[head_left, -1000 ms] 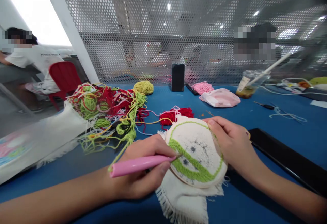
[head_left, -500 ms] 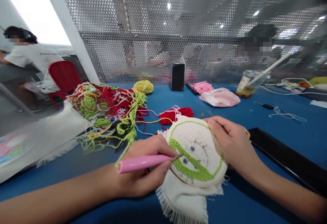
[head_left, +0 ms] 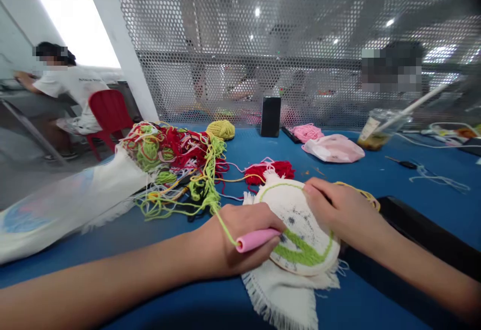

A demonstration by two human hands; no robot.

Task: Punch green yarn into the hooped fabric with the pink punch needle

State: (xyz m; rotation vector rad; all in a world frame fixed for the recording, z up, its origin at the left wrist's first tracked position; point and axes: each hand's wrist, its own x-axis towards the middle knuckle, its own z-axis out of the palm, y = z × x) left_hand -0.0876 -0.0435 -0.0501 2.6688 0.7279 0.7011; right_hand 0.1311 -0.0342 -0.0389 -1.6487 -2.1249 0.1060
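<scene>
My left hand (head_left: 248,239) is closed around a pink punch needle (head_left: 257,239), its tip hidden behind my fingers over the cloth. Green yarn (head_left: 224,224) runs from the needle's back end to the tangled pile. My right hand (head_left: 330,207) grips the upper right rim of a round embroidery hoop (head_left: 319,271), thumb on top and the other fingers mostly hidden. White cloth (head_left: 306,197) is stretched in the hoop, with dark drawn marks, a green outline and a filled green band (head_left: 306,250). Its fringed end (head_left: 280,295) hangs over the blue table.
A tangled yarn pile (head_left: 169,149) lies left, near a yellow ball (head_left: 221,130). Red yarn (head_left: 283,169) sits behind the hoop. Further back are a phone (head_left: 270,117), pink yarn (head_left: 306,133), a plastic bag (head_left: 334,148) and a cup (head_left: 376,132). A person (head_left: 71,84) sits at left.
My left hand has moved right and further over the hoop, covering the left part of the green band. The punch needle now points more away from me. The whole view has shifted slightly.
</scene>
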